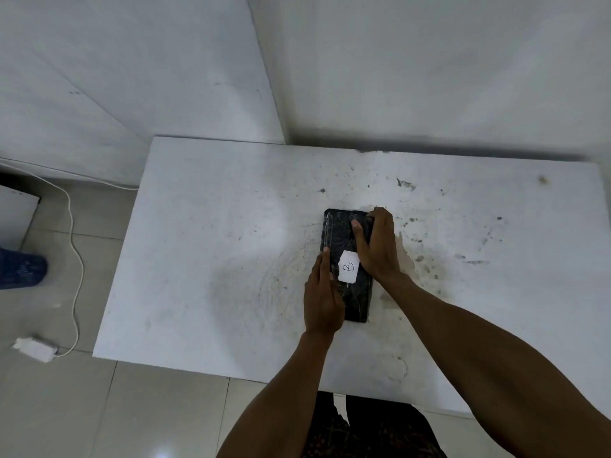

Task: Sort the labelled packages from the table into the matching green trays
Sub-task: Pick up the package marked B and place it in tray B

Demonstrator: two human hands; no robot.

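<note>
A flat black package (pixel 338 236) wrapped in shiny film lies on the white table (pixel 215 259), right of its middle. A white label (pixel 349 266) with a handwritten letter "B" is stuck on its top. My left hand (pixel 322 297) grips the package's near left edge, fingers flat along the side. My right hand (pixel 378 242) clasps the far right edge, thumb pressed on the top face. No green tray is in view.
The table is stained and stands in a corner against white walls. On the tiled floor to the left lie a white cable (pixel 74 246) and a white power adapter (pixel 34 348). A blue-clad foot (pixel 23 269) shows at the left edge.
</note>
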